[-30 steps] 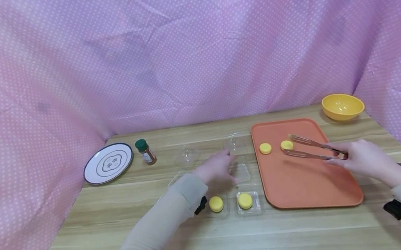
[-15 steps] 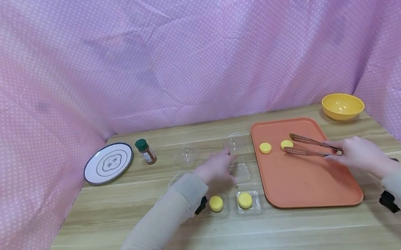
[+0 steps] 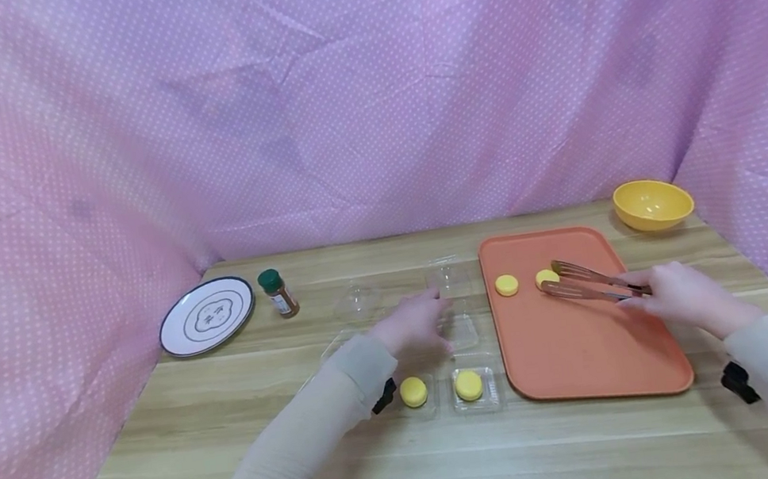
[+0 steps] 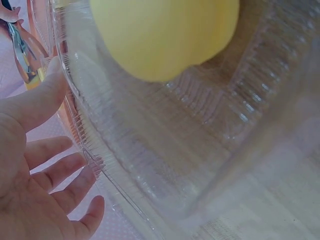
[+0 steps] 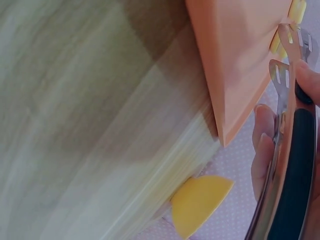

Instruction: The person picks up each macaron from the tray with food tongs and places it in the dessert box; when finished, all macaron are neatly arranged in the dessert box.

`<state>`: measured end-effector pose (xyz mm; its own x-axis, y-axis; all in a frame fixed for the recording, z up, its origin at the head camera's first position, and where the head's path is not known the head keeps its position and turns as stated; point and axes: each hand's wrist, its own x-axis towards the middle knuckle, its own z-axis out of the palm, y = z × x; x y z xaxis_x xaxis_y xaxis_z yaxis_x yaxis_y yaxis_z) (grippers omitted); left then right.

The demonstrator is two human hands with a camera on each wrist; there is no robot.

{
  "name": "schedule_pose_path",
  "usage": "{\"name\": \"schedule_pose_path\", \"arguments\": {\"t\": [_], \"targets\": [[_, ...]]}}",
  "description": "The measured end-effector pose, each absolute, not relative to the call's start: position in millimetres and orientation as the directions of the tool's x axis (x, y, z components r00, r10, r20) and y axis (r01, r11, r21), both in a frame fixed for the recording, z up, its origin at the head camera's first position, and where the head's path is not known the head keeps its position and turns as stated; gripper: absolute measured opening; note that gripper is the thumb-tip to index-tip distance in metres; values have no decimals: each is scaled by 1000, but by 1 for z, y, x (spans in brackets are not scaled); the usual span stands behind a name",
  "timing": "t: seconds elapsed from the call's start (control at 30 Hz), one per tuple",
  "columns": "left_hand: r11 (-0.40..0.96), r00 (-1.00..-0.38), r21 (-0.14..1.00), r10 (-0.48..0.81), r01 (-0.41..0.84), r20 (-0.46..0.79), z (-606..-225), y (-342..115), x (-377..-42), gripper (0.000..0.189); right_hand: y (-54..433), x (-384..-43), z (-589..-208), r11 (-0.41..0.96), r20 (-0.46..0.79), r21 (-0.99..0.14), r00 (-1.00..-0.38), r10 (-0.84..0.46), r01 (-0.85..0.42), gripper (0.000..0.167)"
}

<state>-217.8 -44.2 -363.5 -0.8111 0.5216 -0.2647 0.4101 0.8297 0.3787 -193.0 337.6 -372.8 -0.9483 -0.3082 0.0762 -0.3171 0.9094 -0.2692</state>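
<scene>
My right hand [image 3: 682, 299] holds metal tongs [image 3: 581, 292] over the orange tray [image 3: 586, 358]; dark grips show in the right wrist view. The spread, slotted tong tips are at the right-hand yellow macaron [image 3: 545, 277]; whether they touch it I cannot tell. A second macaron [image 3: 506, 285] lies left of it. My left hand [image 3: 412, 324] is among clear plastic boxes, beside an open one [image 3: 463, 330]. In the left wrist view its fingers [image 4: 55, 172] are spread and loosely bent at a box's edge. Nearer, one macaron [image 3: 468, 386] sits in a clear box [image 3: 492, 402], another macaron [image 3: 413, 392] beside it.
A white plate [image 3: 180, 336] with a dark rim lies at the left of the wooden table [image 3: 413, 475]. Near it stands a green-capped spice jar [image 3: 279, 294]. A yellow bowl [image 3: 653, 205] is at the back right corner. Pink dotted cloth [image 3: 368, 113] hangs behind.
My right hand and the tongs have shifted slightly up and left, and the tong tips have come a little closer together. My left hand keeps its place by the boxes.
</scene>
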Motion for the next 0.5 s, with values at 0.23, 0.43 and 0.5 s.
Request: {"name": "schedule_pose_path", "arguments": {"t": [0.23,0.43,0.5], "targets": [[816,-795,330,558,474,-240,-365,-44,-219,79,336,-193,-374,910,78,-262,-947,-312,-322,45],[826,-806,358,535,436,-252,-365,-44,-218,81,334,-192,-372,912,95,-249,-945,-313,-327,42],[829,-810,365,528,425,-255,-365,-44,-218,82,333,-191,-371,913,98,-243,-945,-313,-328,41]]}}
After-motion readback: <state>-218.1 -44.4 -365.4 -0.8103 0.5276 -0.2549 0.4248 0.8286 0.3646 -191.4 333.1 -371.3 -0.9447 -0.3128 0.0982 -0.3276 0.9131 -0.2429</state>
